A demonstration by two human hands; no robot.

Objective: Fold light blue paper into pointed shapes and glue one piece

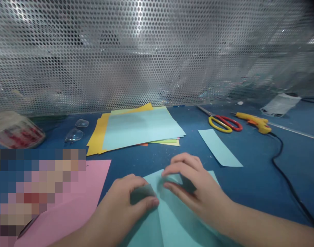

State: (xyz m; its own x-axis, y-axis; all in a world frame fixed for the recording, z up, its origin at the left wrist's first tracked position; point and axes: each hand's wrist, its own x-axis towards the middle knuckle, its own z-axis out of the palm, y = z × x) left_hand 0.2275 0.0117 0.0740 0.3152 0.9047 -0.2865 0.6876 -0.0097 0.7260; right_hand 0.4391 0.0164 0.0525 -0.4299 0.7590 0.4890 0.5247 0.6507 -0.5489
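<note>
A light blue sheet of paper (172,223) lies on the blue table (249,178) right in front of me, with folds running through its middle. My left hand (126,202) rests on its left part, and the thumb and fingers pinch a folded flap. My right hand (193,185) lies on the paper's upper middle, its fingers curled and pressing a fold near the top corner. The two hands are almost touching over the centre crease.
A stack of coloured sheets (139,128) lies behind. A blue paper strip (218,147), scissors with red and yellow handles (222,122) and a yellow glue gun (254,121) with a black cord (288,178) lie at the right. A pink sheet (77,202) and glasses (74,132) are at the left. A perforated metal screen (157,51) closes the back.
</note>
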